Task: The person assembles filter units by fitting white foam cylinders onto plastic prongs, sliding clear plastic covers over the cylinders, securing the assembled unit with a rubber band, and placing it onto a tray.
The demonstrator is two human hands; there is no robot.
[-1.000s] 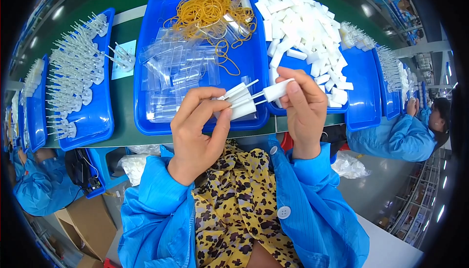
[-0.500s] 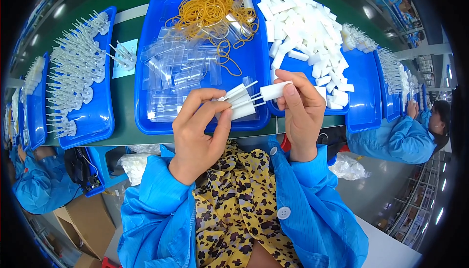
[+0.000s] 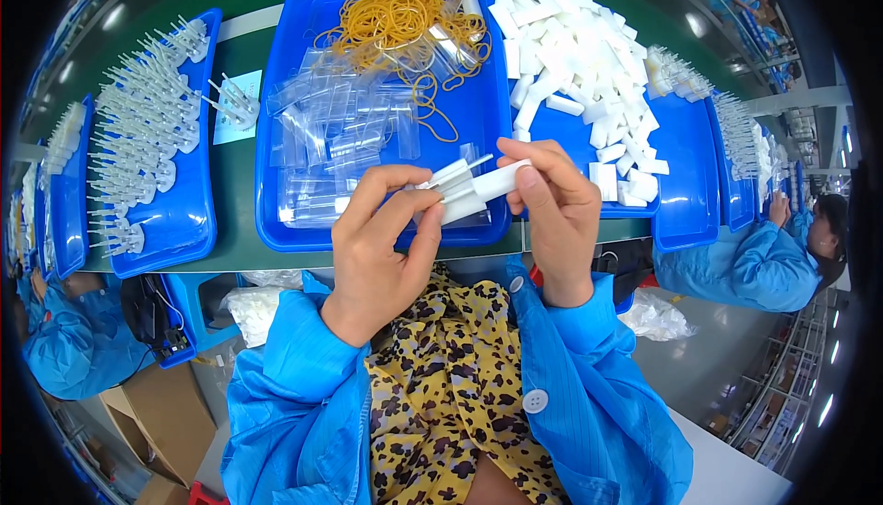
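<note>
My left hand (image 3: 379, 238) is closed around a white pronged plastic piece (image 3: 480, 161), with its base hidden in my fingers. White foam blocks (image 3: 463, 208) sit on some of its thin prongs, and at least one prong tip sticks out bare. Between thumb and fingers, my right hand (image 3: 563, 220) pinches another white block (image 3: 502, 180). This block meets the blocks in my left hand, and the prongs that entered it are covered. Both hands are over the front edge of the middle blue tray (image 3: 391, 240).
Clear plastic sleeves (image 3: 345, 109) and yellow rubber bands (image 3: 405, 17) lie in the middle tray. On the right, a blue tray (image 3: 556, 128) carries a heap of white blocks (image 3: 570, 45). Several pronged pieces (image 3: 147, 119) fill the left tray (image 3: 184, 234). A co-worker (image 3: 773, 257) sits at right.
The white block in my right hand has slid left along the prongs, closing the gap to the blocks in my left hand. My left hand has barely moved.
</note>
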